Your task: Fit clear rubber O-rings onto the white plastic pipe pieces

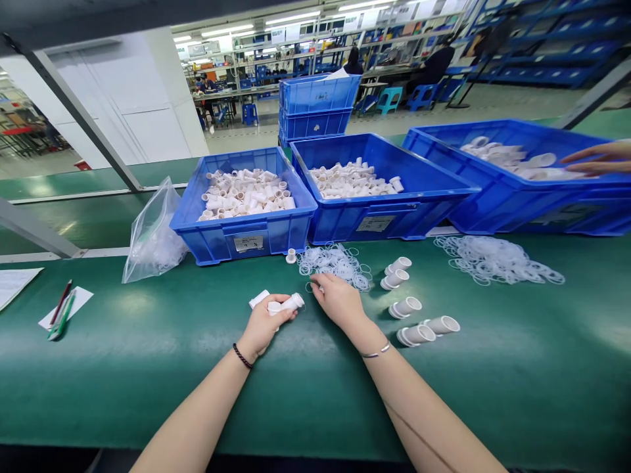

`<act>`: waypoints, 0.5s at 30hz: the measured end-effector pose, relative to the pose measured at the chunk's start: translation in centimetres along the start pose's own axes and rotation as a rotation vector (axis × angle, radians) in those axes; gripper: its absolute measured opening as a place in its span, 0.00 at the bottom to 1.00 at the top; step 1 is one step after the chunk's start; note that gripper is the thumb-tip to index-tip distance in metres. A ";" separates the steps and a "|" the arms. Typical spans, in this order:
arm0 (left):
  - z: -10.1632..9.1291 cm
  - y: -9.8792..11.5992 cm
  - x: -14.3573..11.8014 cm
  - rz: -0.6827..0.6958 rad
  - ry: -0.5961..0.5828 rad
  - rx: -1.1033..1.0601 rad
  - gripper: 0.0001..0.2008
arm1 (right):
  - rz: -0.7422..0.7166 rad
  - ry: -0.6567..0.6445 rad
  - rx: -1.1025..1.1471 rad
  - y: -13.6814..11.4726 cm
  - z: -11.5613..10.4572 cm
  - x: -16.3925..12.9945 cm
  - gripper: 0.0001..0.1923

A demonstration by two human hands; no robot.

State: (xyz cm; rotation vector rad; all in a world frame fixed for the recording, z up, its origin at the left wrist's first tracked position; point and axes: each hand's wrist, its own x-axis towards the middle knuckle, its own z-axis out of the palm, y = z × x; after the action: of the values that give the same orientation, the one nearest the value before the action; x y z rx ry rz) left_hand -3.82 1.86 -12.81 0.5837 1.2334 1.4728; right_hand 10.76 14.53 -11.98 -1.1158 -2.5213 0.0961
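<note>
Fingers of the left hand (263, 323) clamp 1 white plastic tube (286, 304), its long axis pointing right — toward the right hand (339, 300), pinching at the ring pile (334, 261) just above centre frame.

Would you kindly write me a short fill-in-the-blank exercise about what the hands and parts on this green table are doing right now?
1. The left hand holds small ____ plastic tubes.
2. The right hand touches a pile of clear ____.
3. Five finished tubes lie to the ____ of the right hand.
4. The bins behind the hands are ____ in colour.

Missing words: white; rings; right; blue
</note>
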 end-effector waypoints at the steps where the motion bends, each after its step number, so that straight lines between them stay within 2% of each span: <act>1: 0.0 0.0 0.1 0.000 0.026 -0.044 0.22 | 0.002 0.011 0.005 0.1 0.0 0.0 0.10; 3: 0.1 0.2 0.1 -0.006 0.060 -0.104 0.24 | -0.017 0.008 0.040 0.1 0.0 -0.1 0.11; 10: 0.3 0.7 0.1 0.013 0.111 -0.152 0.24 | -0.121 -0.134 0.129 -1.4 0.4 -0.2 0.11; 13: 0.3 0.6 0.2 0.021 0.108 -0.140 0.24 | -0.125 -0.183 0.111 -2.1 0.6 -0.1 0.06; 15: 0.3 0.5 0.1 0.024 0.107 -0.139 0.25 | -0.108 -0.166 0.145 -2.3 0.7 -0.1 0.05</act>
State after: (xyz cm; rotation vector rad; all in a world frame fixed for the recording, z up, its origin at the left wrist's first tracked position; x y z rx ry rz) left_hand -3.83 2.15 -12.28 0.4329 1.1981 1.6124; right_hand 8.97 12.91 -12.19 -0.9478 -2.6658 0.3496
